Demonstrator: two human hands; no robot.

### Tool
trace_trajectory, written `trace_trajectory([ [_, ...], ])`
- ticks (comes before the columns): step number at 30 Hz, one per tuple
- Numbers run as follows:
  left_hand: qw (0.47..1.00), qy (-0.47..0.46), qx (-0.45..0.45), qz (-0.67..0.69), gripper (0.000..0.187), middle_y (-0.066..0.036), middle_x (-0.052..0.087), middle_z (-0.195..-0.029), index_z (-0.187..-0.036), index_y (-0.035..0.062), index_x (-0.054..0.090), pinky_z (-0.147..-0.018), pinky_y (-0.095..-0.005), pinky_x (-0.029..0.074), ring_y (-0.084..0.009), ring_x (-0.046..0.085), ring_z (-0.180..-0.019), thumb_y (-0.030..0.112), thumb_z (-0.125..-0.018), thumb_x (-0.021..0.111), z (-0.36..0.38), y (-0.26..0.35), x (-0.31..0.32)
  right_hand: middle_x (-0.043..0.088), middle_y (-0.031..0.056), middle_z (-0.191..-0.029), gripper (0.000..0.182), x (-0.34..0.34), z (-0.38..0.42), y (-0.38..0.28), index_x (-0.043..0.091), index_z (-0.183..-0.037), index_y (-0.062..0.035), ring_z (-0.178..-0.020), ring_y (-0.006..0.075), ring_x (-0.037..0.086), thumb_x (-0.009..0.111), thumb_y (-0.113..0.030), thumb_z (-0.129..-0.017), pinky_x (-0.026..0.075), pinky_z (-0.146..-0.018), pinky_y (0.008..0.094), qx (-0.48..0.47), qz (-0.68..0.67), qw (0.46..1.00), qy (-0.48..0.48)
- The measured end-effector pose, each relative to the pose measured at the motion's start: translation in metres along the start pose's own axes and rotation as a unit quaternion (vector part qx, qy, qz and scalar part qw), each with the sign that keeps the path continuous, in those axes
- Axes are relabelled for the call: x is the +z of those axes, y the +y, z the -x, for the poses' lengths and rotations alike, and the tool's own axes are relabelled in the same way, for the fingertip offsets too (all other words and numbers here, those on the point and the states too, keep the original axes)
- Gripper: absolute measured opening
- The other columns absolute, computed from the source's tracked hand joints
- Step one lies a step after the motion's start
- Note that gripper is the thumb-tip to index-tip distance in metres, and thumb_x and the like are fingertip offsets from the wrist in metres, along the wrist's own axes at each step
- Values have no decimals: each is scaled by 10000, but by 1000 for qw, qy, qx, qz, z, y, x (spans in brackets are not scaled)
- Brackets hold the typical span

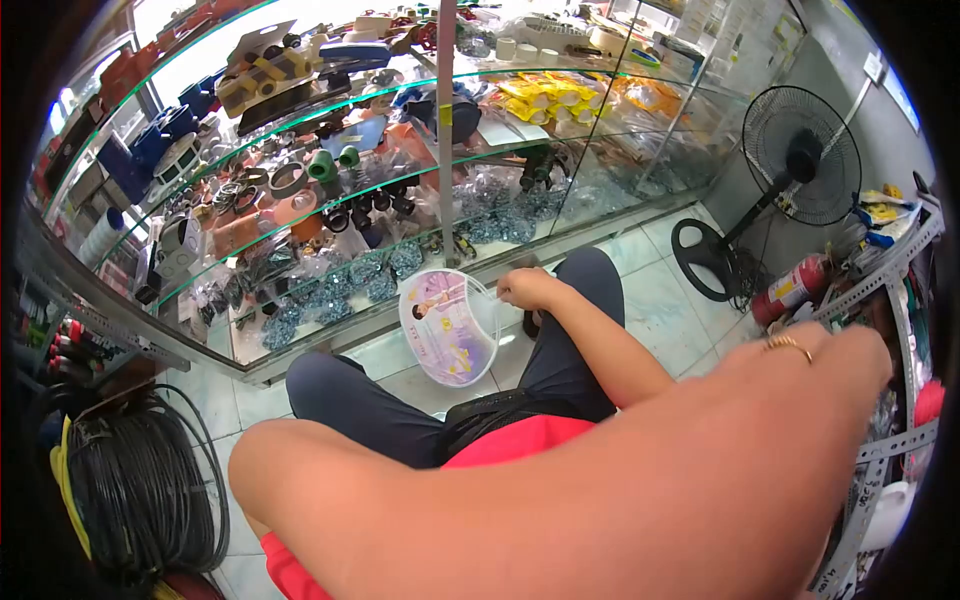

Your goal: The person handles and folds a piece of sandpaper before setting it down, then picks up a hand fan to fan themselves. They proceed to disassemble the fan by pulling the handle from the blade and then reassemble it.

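Note:
My right hand [525,290] is closed around the white handle of a plastic hand fan [440,345]. The fan has a pale purple and pink printed face with a figure on it, and it hangs between my knees, in front of the glass display case [445,210]. My left arm crosses close in front of the camera from lower left to right. At its end, my left hand [820,355], with a gold ring, is near the right shelf; its fingers bend away and are mostly hidden.
Glass shelves ahead hold pipe fittings, bagged small parts and yellow packets [550,97]. A black standing fan [800,155] and a red fire extinguisher [792,288] stand at right, beside a metal rack [900,290]. Coiled black cable [140,490] lies at lower left on the tiled floor.

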State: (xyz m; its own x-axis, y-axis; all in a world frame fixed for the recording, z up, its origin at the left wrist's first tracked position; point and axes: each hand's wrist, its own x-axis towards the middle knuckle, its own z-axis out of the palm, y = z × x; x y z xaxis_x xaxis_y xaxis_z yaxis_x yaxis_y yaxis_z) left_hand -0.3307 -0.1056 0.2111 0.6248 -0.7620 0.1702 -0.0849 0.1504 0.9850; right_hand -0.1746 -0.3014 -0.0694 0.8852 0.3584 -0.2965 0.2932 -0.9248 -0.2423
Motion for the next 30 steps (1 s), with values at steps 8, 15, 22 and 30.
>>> trace_trajectory([
  [8, 999, 30, -7, 30, 508, -110, 413, -1207, -1248, 7, 318, -913, -310, 340, -195, 412, -1102, -2, -753, 433, 9, 0, 0, 623, 85, -876, 225, 13, 2, 0, 620, -914, -121, -829, 245, 584, 536, -238, -741, 443, -721, 357, 32, -30, 998, -51],
  [15, 995, 84, 29, 44, 528, -126, 409, -1215, -1259, 1, 299, -914, -320, 340, -207, 412, -1107, 12, -752, 447, 22, 1, -8, 613, 82, -940, 228, 8, -7, 10, 634, -913, -147, -905, 264, 558, 531, -261, -746, 399, -769, 415, 7, -2, 999, -34],
  [22, 990, 117, 6, 72, 550, -142, 406, -1223, -1269, -5, 280, -914, -330, 341, -219, 411, -1111, 26, -751, 461, 45, 2, -16, 614, 84, -926, 228, 10, -11, 10, 633, -927, -156, -883, 251, 570, 536, -252, -744, 426, -735, 385, -1, 10, 999, -37],
  [30, 992, 84, 14, 91, 578, -160, 402, -1232, -1282, -12, 258, -914, -342, 342, -232, 411, -1116, 42, -749, 477, 39, 7, -24, 624, 95, -811, 235, -7, 18, -2, 622, -900, -89, -717, 230, 592, 534, -254, -758, 452, -655, 333, -76, -15, 997, 6],
])
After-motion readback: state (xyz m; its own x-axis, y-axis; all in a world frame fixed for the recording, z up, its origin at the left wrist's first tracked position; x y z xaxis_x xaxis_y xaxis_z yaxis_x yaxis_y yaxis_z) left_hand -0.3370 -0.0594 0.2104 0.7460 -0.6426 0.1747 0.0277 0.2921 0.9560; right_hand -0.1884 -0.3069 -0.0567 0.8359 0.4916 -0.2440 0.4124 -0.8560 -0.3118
